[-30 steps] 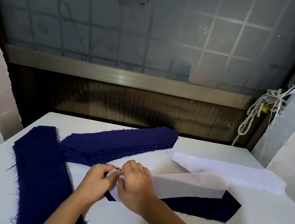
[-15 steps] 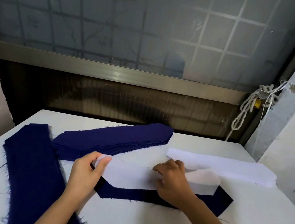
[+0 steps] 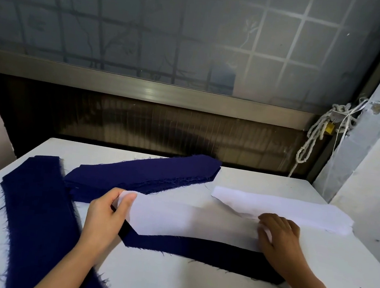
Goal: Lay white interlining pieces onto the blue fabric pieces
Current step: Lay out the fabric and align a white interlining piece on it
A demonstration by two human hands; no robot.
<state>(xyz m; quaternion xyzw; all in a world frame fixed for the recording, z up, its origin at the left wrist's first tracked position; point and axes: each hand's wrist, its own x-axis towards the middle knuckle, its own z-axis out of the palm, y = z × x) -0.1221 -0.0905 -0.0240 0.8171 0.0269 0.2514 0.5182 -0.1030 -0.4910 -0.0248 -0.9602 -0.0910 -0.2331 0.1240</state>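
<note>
A white interlining piece (image 3: 189,222) lies stretched over a single blue fabric piece (image 3: 195,251) near the table's front. My left hand (image 3: 107,219) pinches the left end of the interlining, thumb on top. My right hand (image 3: 280,239) presses its right end with straight, spread fingers. The blue piece's lower strip shows below the interlining; its right end is hidden under my right hand and wrist.
A stack of white interlining (image 3: 281,208) lies behind my right hand. A pile of blue pieces (image 3: 142,176) sits at centre left, and a long blue stack (image 3: 36,216) runs down the left of the white table (image 3: 168,281). A rope (image 3: 320,135) hangs at the right wall.
My hands, together at the interlining's left end, have parted. The right hand slid along to the right end, spreading the interlining flat over the blue piece.
</note>
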